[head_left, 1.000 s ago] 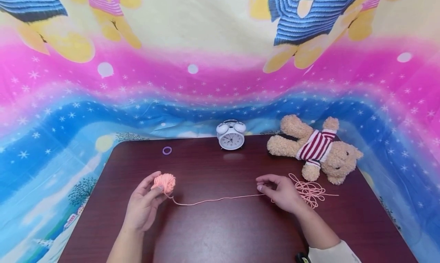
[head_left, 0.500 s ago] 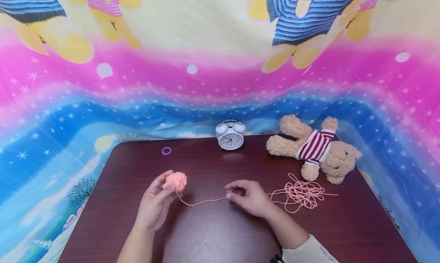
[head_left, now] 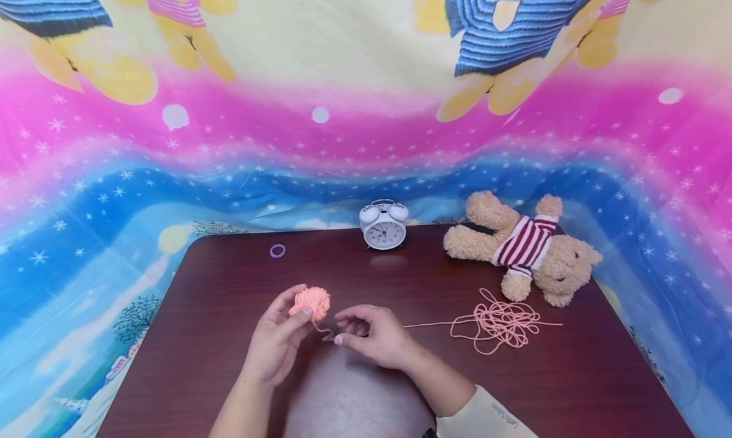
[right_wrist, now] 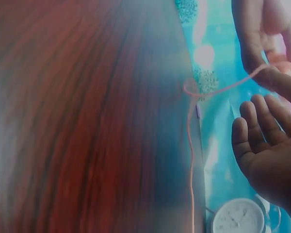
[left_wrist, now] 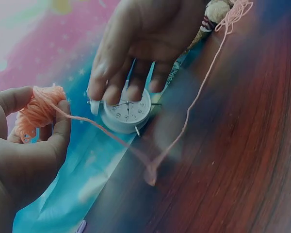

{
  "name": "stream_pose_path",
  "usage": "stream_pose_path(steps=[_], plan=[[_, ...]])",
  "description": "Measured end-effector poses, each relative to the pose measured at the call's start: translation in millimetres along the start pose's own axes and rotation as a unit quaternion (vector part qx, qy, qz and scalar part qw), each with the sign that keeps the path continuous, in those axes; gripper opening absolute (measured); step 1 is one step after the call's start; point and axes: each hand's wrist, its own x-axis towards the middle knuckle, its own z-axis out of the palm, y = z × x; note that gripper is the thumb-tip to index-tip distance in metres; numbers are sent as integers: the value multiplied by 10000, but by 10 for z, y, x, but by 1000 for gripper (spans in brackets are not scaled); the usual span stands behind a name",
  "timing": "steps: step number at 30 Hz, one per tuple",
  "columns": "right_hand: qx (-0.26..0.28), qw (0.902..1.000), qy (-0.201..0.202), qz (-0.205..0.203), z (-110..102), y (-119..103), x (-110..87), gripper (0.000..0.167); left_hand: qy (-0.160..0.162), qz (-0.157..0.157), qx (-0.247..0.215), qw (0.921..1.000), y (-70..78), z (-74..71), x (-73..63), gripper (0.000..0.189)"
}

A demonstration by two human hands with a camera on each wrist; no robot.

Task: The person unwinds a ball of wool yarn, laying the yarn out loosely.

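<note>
- Pinching yarn ball (head_left: 313, 303) with left hand (head_left: 273, 339), toward the table's (head_left: 177, 362) left edge from right hand (head_left: 382, 341).
- Apparently pinching strand (head_left: 429, 325) with right hand, just beside ball.
- Trailing strand toward table's right edge.

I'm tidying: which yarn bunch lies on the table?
The loose tangle near the teddy bear; the wound bundle is held up in the left hand.
</note>
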Motion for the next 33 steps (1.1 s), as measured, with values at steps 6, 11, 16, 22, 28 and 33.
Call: stream_pose_path(steps=[6,11,16,22,28,33], plan=[[-60,9999,-105,111,125,-41,60,34,-68,-57,-19,10000,-13,62,-10,45],[-159,9996,-173,172,157,-43,61,15,-92,-21,-47,9999,-16,69,-10,45],[-161,9997,-141,144,143,-37,51,4,-58,11,-32,10000,-8,47,-5,45],[-30,9993,-357,119,117,-27,17,3,-34,-13,-17,10000,4,29,2,46],[97,9967,-804,-37,49,-12,-45,6,48,76,-30,10000,18,-28,15,46],[-35,9965,-839,-35,-100,16,-97,6,93,108,-55,9999,17,-90,16,45]])
